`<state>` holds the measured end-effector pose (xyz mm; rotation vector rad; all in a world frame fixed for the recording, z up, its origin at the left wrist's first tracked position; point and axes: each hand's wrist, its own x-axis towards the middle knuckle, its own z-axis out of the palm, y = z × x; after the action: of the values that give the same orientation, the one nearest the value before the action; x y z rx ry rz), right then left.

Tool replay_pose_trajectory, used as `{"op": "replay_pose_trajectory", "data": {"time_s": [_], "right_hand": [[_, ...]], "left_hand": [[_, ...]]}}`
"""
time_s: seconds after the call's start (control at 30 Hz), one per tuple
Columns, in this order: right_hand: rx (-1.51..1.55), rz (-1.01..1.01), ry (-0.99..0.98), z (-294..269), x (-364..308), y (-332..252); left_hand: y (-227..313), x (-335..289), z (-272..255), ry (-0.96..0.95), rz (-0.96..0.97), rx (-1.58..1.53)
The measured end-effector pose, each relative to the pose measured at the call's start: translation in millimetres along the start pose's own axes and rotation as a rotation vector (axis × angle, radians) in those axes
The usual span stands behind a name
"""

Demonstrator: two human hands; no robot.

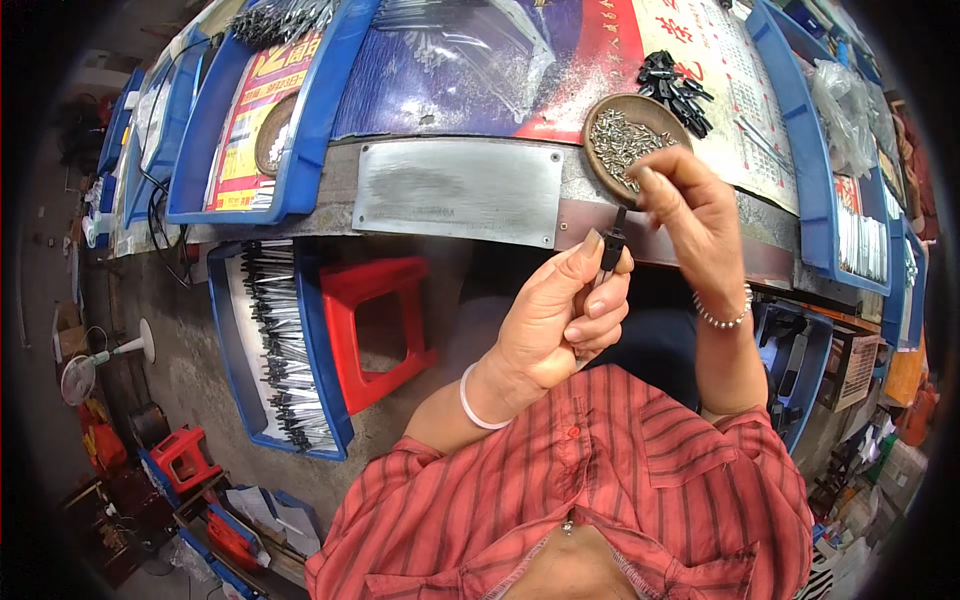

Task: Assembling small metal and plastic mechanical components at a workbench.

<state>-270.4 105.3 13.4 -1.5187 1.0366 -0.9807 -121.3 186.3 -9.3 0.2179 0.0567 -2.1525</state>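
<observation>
My left hand (550, 315) is closed round a slim metal rod with a black plastic head (612, 250). The black end points up and away from me, between thumb and fingers. Just to its right, my right hand (700, 220) is raised with thumb and forefinger pinched together. Whatever lies in that pinch is too small to make out. Behind the fingers stands a round brown bowl (597, 168) of small metal screws or pins (622, 140). A heap of small black plastic parts (676, 92) lies beyond the bowl.
A metal plate (460, 190) is fixed along the bench's near edge. Blue trays (300, 165) flank the work area. Below left, a blue tray (335, 420) holds many black-headed rods, beside a red stool (345, 345). Another blue tray (812, 375) sits low at right.
</observation>
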Motion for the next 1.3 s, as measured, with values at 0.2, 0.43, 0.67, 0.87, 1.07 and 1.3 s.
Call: {"op": "replay_pose_trajectory", "data": {"time_s": [0.2,0.43,0.67,0.87,1.07,1.3], "right_hand": [[-0.868,-0.365,0.0,-29.7,31.4,11.8],[-1.164,-0.392,-0.092,-31.7,54.0,29.7],[-1.107,-0.483,-0.087,-35.1,60.8,32.0],[-0.84,-0.317,-0.07,-38.9,55.2,23.4],[-0.254,-0.119,-0.008,-40.8,38.1,14.7],[0.121,-0.148,-0.082,-19.9,-19.4,-3.4]], "left_hand": [[3.4,-3.5,0.7,0.004,0.005,-0.039],[-0.3,-1.0,-4.0,-0.067,0.009,-0.049],[-3.8,2.3,-7.9,-0.05,-0.029,-0.147],[-8.2,4.7,-11.3,-0.013,-0.032,-0.183],[-10.0,6.4,-15.6,0.014,-0.013,-0.138],[-13.6,8.0,-15.2,0.064,0.02,-0.03]]}}
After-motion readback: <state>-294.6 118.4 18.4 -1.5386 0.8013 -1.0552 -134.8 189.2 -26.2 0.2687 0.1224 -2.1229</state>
